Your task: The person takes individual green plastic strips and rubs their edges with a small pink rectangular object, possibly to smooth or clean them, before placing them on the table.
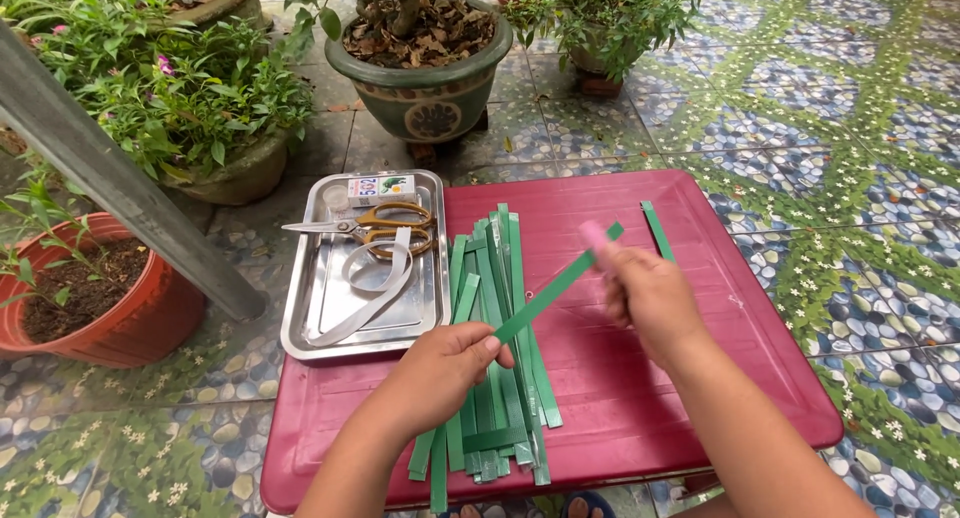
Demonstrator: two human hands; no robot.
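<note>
Both hands' fingers, left hand (440, 363) and right hand (645, 293), pinch one green strip (550, 296) above the red table (690, 378).

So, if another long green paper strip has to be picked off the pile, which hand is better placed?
Probably the left hand: it hovers directly over the pile of green paper strips. The right hand is raised off to the side, gripping a pink stick.

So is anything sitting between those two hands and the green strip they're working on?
Nothing visible. The left hand pinches the green strip at its lower end, and the right hand is at its upper end, along with a blurred pink thing. The strip is lifted above the pile of green strips on the red table.
</note>
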